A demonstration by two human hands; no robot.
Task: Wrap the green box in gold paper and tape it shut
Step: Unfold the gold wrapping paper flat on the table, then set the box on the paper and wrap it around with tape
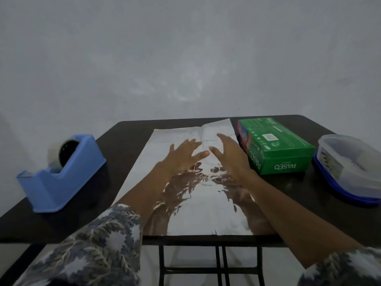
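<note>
Paper [198,213] lies flat and lengthwise down the middle of the dark tabletop [288,203]. Its near edge is level with the tabletop's near edge and its far end reaches almost to the far edge (the foil reads more silver than gold in this dim light, and it mirrors the forearms above it). The green box [276,145] lies unwrapped on its broad side just beside the paper's far right corner, its lettering upside down to the camera.

Both hands are over the far half of the paper, palms down. The left hand [183,155] is spread, fingers straight and fanned toward the far end, low against the sheet; whether it presses on the sheet I cannot tell. The right hand [228,155] is spread too, with straight fingers held closer together. It is tilted a little and sits close to the box but apart from it. The two thumbs point at each other, near but not touching. Neither hand holds anything. Both forearms run bare along the paper from patterned sleeves [92,244] at its near end.

Left of the paper, well apart, stands a blue tape dispenser [61,182] carrying a roll of clear tape [54,153]. Right of the paper, beyond the box, sits a clear plastic container [350,162] on a blue base.
</note>
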